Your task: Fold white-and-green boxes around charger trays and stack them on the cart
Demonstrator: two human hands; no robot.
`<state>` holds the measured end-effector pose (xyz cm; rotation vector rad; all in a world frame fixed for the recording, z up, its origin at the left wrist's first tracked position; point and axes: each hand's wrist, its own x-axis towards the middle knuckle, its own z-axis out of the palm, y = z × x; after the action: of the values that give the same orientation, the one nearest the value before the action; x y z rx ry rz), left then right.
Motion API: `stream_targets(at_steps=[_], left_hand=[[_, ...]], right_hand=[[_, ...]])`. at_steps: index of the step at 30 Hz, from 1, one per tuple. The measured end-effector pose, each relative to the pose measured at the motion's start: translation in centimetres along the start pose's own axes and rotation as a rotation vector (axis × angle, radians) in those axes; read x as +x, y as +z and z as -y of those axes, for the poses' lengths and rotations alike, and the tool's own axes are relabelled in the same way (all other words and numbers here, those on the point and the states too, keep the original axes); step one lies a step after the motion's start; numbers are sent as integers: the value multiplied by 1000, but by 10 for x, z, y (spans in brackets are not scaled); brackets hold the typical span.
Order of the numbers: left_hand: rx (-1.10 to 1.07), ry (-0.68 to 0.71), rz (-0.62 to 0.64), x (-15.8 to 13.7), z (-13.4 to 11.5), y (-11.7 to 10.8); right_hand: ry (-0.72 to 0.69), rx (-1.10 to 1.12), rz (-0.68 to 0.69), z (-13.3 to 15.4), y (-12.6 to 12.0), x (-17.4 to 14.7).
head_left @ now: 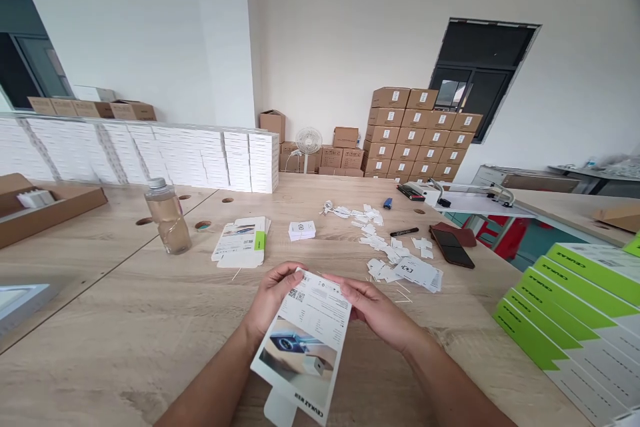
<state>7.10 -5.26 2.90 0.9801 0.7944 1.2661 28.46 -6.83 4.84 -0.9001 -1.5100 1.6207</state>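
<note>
Plastic bottle standing on table at left. Left hand: fingers pinching upper left corner of white printed carton. Carton between hands, extending from fingers toward wearer. Right hand: fingers gripping upper right corner. Green-white boxes stacked farther right.

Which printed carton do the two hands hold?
The carton between left hand and right hand, its flap sticking out; the flat pile and green-white stack are untouched.

Head view, single: from above and behind the fingers, facing forward and down; fingers close, table spread around them, wall far beyond.
</note>
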Motion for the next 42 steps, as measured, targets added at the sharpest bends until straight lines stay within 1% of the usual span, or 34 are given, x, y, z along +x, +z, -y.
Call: stream_targets(at_steps=[3,5,6,8,10,11,12,14,17,18,20,23,25,27,29,31,33,35,37,39,40,41,42], left_hand=[[17,7,-19,1,0,0],[43,17,-21,1,1,3],[65,35,-20,2,1,5],[127,120,-39,4,2,7],[184,222,-104,7,1,5],[202,257,-155,9,1,4],[212,274,-215,11,1,1],[215,273,-327,14,0,-4],[213,253,-405,15,0,-7],[213,239,-408,14,1,-7],[229,205,-421,13,4,-5],[241,193,-405,15,7,-3],[215,205,-318,16,7,-2],[206,227,-217,13,5,0],[245,251,-152,9,5,0],[324,270,-129,7,8,0],[408,271,-119,8,13,-3],[467,253,-115,11,18,-4],[492,233,-108,13,21,-5],[500,216,-97,13,21,-3],[505,209,-91,13,21,-2],[514,201,-82,12,20,-1],[528,194,-74,11,20,0]], right_hand=[[-22,-73,-2,0,3,-1],[-51,-96,-32,-2,3,1],[-74,-118,-81,-3,2,3],[-128,-188,-230,-5,-3,6],[-174,-290,-384,-7,-8,8],[-183,-348,-430,-7,-9,8],[-183,-413,-453,-7,-9,8],[-194,-578,-451,-7,-4,6],[-231,-879,-404,-9,14,3],[-226,-971,-397,-9,21,3],[-138,-1090,-383,-10,31,4],[-94,-1137,-371,-6,35,7],[-116,-1152,-392,1,32,5],[-141,-1172,-439,13,25,-5],[-165,-1212,-502,30,11,-22],[-196,-1301,-619,54,-13,-48],[-183,-1426,-787,82,-45,-81],[-140,-1551,-934,111,-83,-121],[-29,-1661,-1071,134,-121,-163],[160,-1707,-1154,147,-156,-202],[264,-1708,-1177,149,-171,-218],[356,-1698,-1157,149,-183,-232],[412,-1679,-1120,147,-192,-243]])
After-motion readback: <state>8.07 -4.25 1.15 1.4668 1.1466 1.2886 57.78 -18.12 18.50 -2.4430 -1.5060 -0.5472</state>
